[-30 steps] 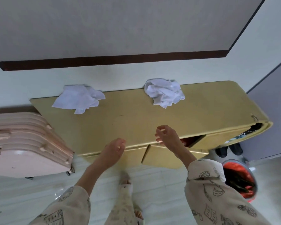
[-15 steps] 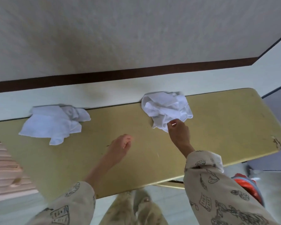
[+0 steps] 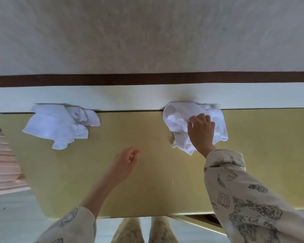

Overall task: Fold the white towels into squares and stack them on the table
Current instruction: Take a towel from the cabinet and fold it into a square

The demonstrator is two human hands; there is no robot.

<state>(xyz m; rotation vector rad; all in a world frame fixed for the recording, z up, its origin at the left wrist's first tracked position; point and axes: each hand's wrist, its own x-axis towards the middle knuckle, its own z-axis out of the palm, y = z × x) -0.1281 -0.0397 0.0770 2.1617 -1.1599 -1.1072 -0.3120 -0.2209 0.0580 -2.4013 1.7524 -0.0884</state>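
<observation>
- Right hand [image 3: 201, 133]: fingers curled, grasping crumpled white towel [image 3: 178, 122] at table [image 3: 147, 181] far edge.
- Left hand [image 3: 125, 163]: released, loosely curled, above table.
- Second towel [image 3: 60, 126]: crumpled, well left of left hand.

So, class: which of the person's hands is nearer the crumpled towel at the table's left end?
Left. The left hand hovers mid-table, apart from that left towel; the right hand grips the other towel, farther away.

Two crumpled towels lie on the worktop [image 3: 147, 172] at its far edge, against the wall: the left towel [image 3: 60, 126] and the right towel [image 3: 181, 123], well apart.
</observation>
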